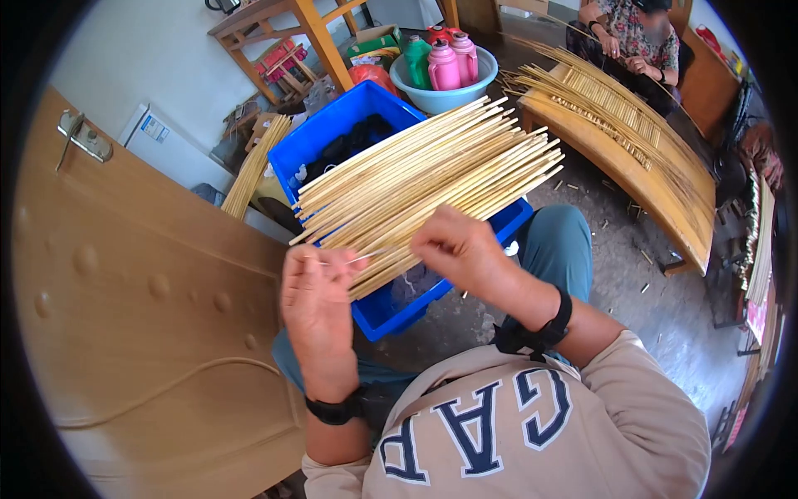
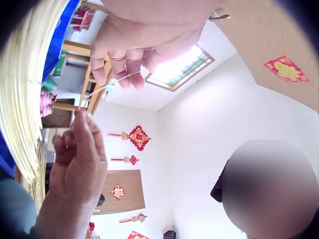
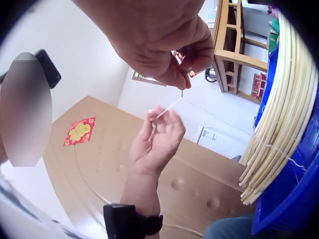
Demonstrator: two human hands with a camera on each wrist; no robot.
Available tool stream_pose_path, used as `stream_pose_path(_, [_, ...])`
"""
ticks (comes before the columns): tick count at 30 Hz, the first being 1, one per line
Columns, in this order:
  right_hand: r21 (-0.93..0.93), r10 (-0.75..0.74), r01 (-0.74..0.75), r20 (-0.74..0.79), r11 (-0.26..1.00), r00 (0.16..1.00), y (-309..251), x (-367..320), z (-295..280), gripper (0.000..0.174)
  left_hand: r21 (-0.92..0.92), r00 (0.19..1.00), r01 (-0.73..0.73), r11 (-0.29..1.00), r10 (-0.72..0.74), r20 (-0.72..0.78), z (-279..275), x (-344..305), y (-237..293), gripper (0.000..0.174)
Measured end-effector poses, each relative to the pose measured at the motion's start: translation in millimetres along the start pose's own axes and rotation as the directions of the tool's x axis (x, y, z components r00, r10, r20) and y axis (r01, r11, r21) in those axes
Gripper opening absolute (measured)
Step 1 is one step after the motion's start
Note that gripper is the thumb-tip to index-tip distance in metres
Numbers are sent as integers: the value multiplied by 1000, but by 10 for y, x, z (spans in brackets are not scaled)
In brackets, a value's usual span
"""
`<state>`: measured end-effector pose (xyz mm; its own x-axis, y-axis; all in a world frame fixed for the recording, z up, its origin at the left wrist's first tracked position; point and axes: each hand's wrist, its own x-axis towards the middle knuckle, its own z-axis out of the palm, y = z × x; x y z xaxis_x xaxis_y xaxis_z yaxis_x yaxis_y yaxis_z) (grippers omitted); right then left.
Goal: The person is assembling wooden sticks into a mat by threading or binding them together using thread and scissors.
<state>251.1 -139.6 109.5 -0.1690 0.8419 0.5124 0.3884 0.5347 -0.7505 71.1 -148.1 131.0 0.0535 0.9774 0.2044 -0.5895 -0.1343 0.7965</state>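
Observation:
A layer of pale, thin sticks (image 1: 432, 166) lies across the blue bin (image 1: 287, 150). Just over its near edge, my left hand (image 1: 316, 308) pinches a white thread (image 2: 117, 79) between thumb and fingers. My right hand (image 1: 465, 249) is to the right, above the sticks. In the right wrist view, that right hand (image 3: 159, 45) pinches a thin needle-like piece (image 3: 182, 93) at its fingertips, and the thread (image 3: 169, 107) runs from there down to my left hand (image 3: 159, 137). Another strand of thread crosses the sticks (image 3: 286, 99).
Dark items lie inside the bin. Behind it, a light blue basin (image 1: 449, 101) holds pink and green flasks. A wooden door (image 1: 150, 291) stands at left. At right, a seated person (image 1: 636, 41) works by a wooden table (image 1: 690, 208) with more sticks; stick pieces litter the floor.

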Motion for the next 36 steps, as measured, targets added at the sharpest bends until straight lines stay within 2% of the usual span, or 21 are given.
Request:
stream_pose_path(2, [51, 75, -71, -79, 996, 994, 103, 39, -101, 3, 75, 997, -69, 995, 67, 35, -139, -5, 160, 13])
stream_pose_path(7, [-108, 99, -133, -276, 985, 956, 221, 143, -426, 6, 131, 984, -172, 976, 165, 62, -228, -188, 703, 15])
stream_pose_path(11, [74, 221, -209, -261, 975, 940, 277, 159, -549, 9, 47, 972, -212, 976, 205, 115, -465, -467, 1042, 23])
stream_pose_path(13, [304, 427, -366, -168, 880, 888, 190, 181, -612, 9, -77, 941, -317, 945, 324, 101, -602, -631, 1204, 29])
stream_pose_path(14, [294, 424, -365, -169, 883, 890, 189, 194, -626, 9, -87, 940, -320, 943, 328, 98, -637, -710, 1294, 29])
stream_pose_path(16, [636, 471, -297, -120, 712, 874, 217, 229, -650, 7, -28, 914, -405, 914, 403, -45, -696, -848, 1436, 27])
stream_pose_path(17, [738, 485, -285, -65, 611, 872, 248, 245, -662, 5, -36, 912, -409, 912, 407, -45, -753, -900, 1444, 27])
stream_pose_path(18, [734, 481, -282, -69, 618, 874, 263, 262, -664, 5, 9, 925, -376, 927, 376, -47, -797, -940, 1440, 25])
stream_pose_path(20, [861, 484, -278, 43, 426, 874, 261, 297, -636, 4, 50, 937, -345, 937, 347, -46, -863, -990, 1368, 22])
stream_pose_path(21, [875, 492, -276, 51, 398, 869, 220, 309, -614, 4, 152, 968, -237, 959, 247, -46, -862, -1002, 1288, 19])
stream_pose_path(24, [868, 485, -312, 96, 387, 869, 215, 318, -553, 4, 323, 999, 26, 946, -14, -37, -915, -1050, 1014, 7])
stream_pose_path(25, [844, 497, -339, 102, 415, 862, 194, 315, -539, 7, 320, 999, 23, 947, -13, -36, -978, -1053, 899, 7])
stream_pose_path(26, [841, 492, -338, 101, 422, 865, 197, 315, -532, 7, 536, 981, 195, 822, -177, -85, -1056, -1053, 770, 5])
stream_pose_path(27, [812, 489, -364, 112, 457, 865, 219, 307, -508, 8, 709, 931, 344, 615, -320, -174, -1083, -1049, 698, 8])
stream_pose_path(28, [781, 491, -389, 123, 489, 863, 222, 296, -490, 10, 709, 931, 344, 615, -320, -174, -1086, -1030, 654, 8])
stream_pose_path(30, [742, 507, -420, 126, 523, 853, 158, 272, -480, 12, 987, 979, -91, 136, -168, 113, -1011, -946, 575, 18])
stream_pose_path(31, [716, 479, -428, 148, 552, 865, 140, 261, -481, 13, 992, 987, -95, 82, -123, 105, -908, -908, 543, 22])
stream_pose_path(32, [689, 450, -434, 172, 581, 876, 122, 251, -485, 13, 992, 987, -94, 84, -123, 104, -824, -841, 522, 22])
stream_pose_path(34, [671, 422, -442, 207, 595, 882, 74, 231, -500, 12, 935, 989, -148, 322, 20, 149, -674, -671, 481, 20])
stream_pose_path(35, [655, 393, -448, 242, 608, 887, 57, 217, -506, 12, 935, 989, -147, 323, 20, 149, -620, -584, 433, 20])
stream_pose_path(36, [654, 394, -450, 243, 608, 886, 52, 203, -509, 12, 888, 987, -159, 432, 37, 159, -582, -493, 363, 21])
